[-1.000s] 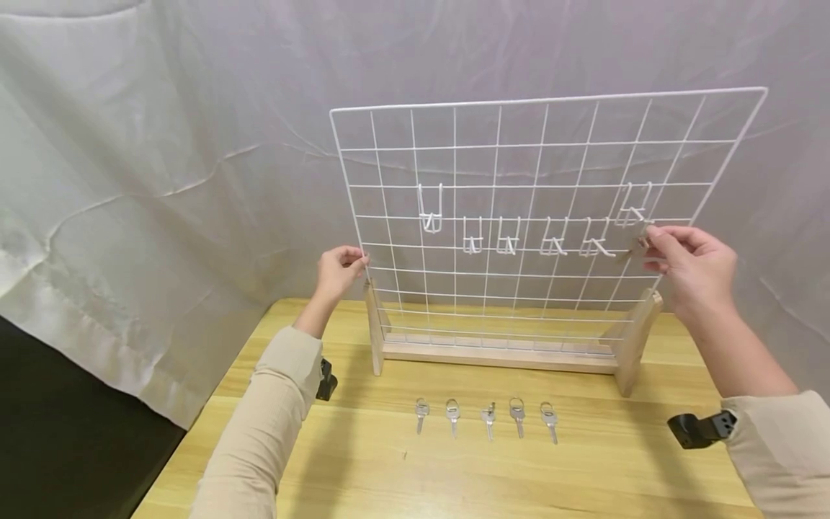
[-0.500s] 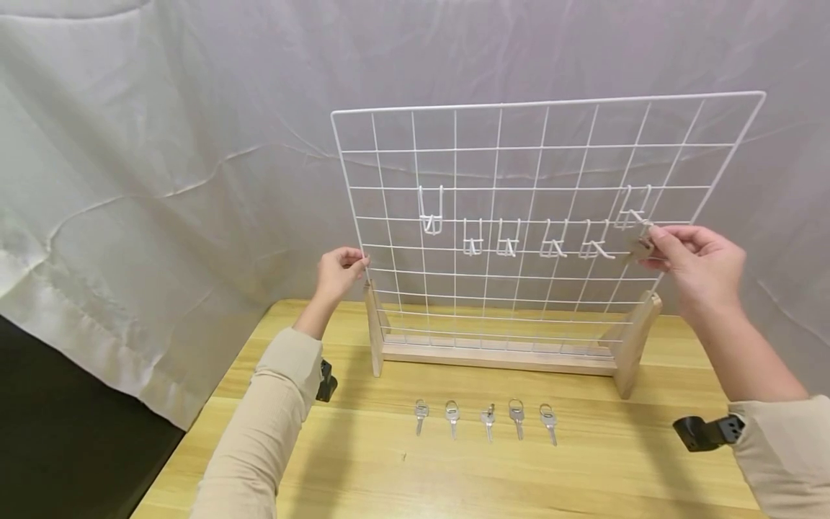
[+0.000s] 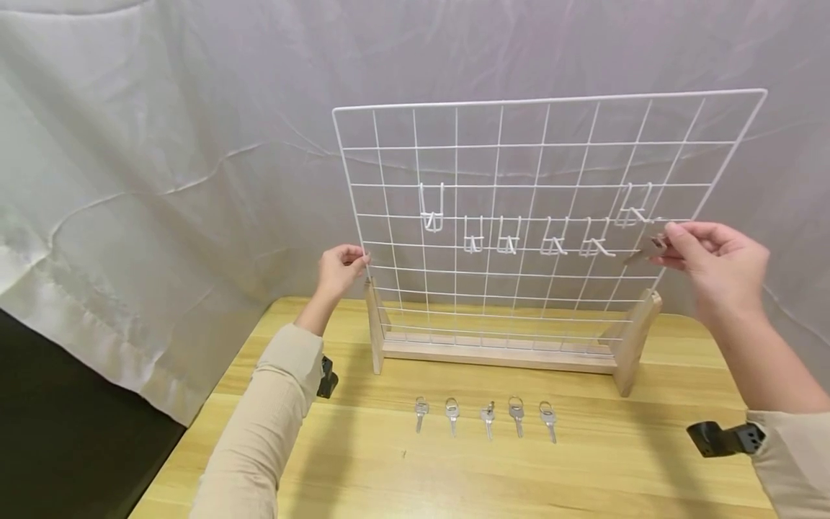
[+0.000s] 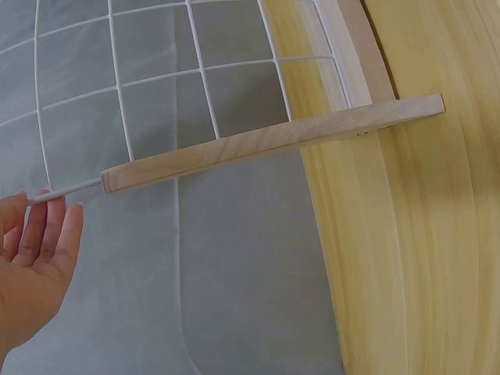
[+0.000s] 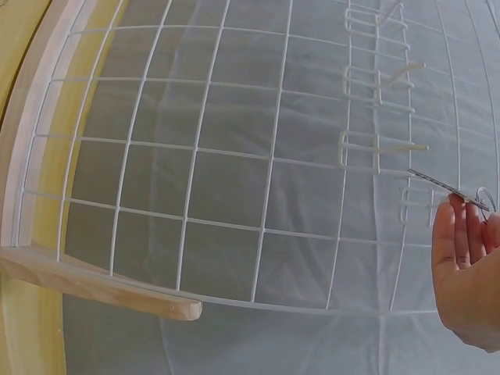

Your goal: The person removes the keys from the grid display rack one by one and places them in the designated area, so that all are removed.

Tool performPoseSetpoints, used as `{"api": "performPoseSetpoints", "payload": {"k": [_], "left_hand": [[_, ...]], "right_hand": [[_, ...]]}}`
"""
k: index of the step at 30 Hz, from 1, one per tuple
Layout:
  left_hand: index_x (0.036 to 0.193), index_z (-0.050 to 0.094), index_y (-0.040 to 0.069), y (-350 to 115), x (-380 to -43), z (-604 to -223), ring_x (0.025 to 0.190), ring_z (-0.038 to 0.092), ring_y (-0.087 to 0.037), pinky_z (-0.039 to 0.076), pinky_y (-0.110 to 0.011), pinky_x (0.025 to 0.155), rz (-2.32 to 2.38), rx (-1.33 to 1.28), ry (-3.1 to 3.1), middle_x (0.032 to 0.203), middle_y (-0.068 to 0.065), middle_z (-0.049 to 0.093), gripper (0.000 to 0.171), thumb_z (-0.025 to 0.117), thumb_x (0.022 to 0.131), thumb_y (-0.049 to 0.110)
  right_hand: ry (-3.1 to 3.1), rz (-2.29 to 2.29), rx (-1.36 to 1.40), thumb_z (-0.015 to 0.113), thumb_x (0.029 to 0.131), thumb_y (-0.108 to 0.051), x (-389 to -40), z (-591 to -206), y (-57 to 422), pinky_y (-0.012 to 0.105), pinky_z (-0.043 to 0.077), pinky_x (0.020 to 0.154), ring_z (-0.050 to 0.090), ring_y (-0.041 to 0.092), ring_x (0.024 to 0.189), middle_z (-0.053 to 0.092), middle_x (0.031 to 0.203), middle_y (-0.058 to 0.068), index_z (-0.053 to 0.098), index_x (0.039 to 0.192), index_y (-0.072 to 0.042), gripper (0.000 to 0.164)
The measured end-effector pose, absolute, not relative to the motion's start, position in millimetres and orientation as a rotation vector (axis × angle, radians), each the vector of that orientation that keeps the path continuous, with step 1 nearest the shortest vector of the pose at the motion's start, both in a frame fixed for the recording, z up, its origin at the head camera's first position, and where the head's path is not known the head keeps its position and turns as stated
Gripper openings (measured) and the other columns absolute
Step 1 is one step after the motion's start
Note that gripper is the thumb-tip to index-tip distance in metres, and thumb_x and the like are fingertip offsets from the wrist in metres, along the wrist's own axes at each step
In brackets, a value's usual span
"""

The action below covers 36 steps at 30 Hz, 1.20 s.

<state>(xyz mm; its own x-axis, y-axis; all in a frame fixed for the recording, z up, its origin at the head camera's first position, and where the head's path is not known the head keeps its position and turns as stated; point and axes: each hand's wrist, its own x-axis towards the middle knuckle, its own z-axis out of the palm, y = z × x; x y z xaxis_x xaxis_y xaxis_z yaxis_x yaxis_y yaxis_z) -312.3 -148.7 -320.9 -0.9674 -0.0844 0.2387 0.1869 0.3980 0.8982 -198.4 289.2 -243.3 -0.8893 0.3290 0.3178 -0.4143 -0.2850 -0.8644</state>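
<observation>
A white wire grid panel [image 3: 547, 101] stands upright in a wooden base [image 3: 499, 357]. My left hand [image 3: 337, 272] pinches its left frame wire just above the wooden side post [image 4: 266, 144]. A silver key [image 5: 442, 184] with a split ring [image 5: 486, 198] is held in the fingertips of my right hand [image 3: 721, 265], its blade pointing left. That hand is at the grid's right side, just right of and below the upper right hook [image 3: 638, 215]. Several white hooks hang on the panel, among them an upper left hook [image 3: 431, 222] and a lower one [image 3: 596, 247].
Several keys with rings lie in a row on the wooden table [image 3: 454, 483] before the base, from a leftmost key [image 3: 421, 409] to a rightmost key [image 3: 548, 416]. A grey curtain [image 3: 194, 144] hangs close behind the panel.
My right hand has drawn a little to the right with the key, away from the upper right hook. The left hand keeps its place on the frame.
</observation>
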Motion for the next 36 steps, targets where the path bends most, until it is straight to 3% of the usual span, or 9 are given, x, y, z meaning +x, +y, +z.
{"api": "performPoseSetpoints", "payload": {"k": [3, 10, 21, 28, 36], "left_hand": [[0.1, 0.062, -0.01, -148.6, -313.0, -321.6, 0.088, 0.064, -0.031, 0.056, -0.013, 0.066, -1.59, -0.091, -2.412, 0.103, -0.028, 0.065, 0.018, 0.06, 0.089, 0.004], [0.098, 0.063, -0.01, -148.6, -315.1, -324.4, 0.068, 0.056, -0.002, 0.053, -0.008, 0.06, -1.57, -0.085, -2.408, 0.101, -0.027, 0.066, 0.017, 0.061, 0.087, 0.003], [0.1, 0.063, -0.008, -147.2, -317.4, -323.7, 0.072, 0.059, -0.005, 0.056, -0.012, 0.065, -1.584, -0.077, -2.406, 0.103, -0.026, 0.066, 0.018, 0.061, 0.088, 0.005], [0.099, 0.063, -0.009, -147.9, -318.6, -325.8, 0.067, 0.055, 0.003, 0.055, -0.01, 0.063, -1.591, -0.055, -2.396, 0.103, -0.027, 0.066, 0.018, 0.062, 0.088, 0.005], [0.099, 0.063, -0.008, -147.5, -319.0, -325.1, 0.066, 0.054, 0.004, 0.055, -0.01, 0.063, -1.593, -0.056, -2.399, 0.103, -0.026, 0.066, 0.018, 0.062, 0.088, 0.005]], "right_hand": [[-1.507, 2.226, 0.118, 0.068, 0.078, 0.006, -196.4, -245.1, 290.4, 0.023, 0.058, 0.052, 0.068, 0.013, 0.057, 0.071, 0.068, 0.005, 0.069, 0.075, 0.0, 0.006], [-1.609, 2.19, 0.103, 0.068, 0.079, 0.003, -189.7, -259.7, 292.6, 0.02, 0.058, 0.055, 0.067, 0.01, 0.06, 0.071, 0.07, 0.002, 0.069, 0.076, -0.003, 0.007], [-1.818, 2.112, 0.145, 0.064, 0.084, 0.001, -178.5, -300.8, 301.5, 0.016, 0.057, 0.061, 0.068, 0.006, 0.064, 0.072, 0.074, -0.004, 0.069, 0.082, -0.007, 0.01], [-1.859, 2.116, 0.166, 0.061, 0.086, 0.002, -175.3, -330.6, 300.7, 0.015, 0.057, 0.06, 0.067, 0.004, 0.066, 0.072, 0.075, -0.005, 0.069, 0.082, -0.009, 0.014], [-1.89, 2.15, 0.224, 0.057, 0.088, 0.004, -171.9, -358.3, 302.2, 0.015, 0.057, 0.061, 0.067, 0.003, 0.068, 0.072, 0.078, -0.006, 0.068, 0.084, -0.01, 0.018]]}}
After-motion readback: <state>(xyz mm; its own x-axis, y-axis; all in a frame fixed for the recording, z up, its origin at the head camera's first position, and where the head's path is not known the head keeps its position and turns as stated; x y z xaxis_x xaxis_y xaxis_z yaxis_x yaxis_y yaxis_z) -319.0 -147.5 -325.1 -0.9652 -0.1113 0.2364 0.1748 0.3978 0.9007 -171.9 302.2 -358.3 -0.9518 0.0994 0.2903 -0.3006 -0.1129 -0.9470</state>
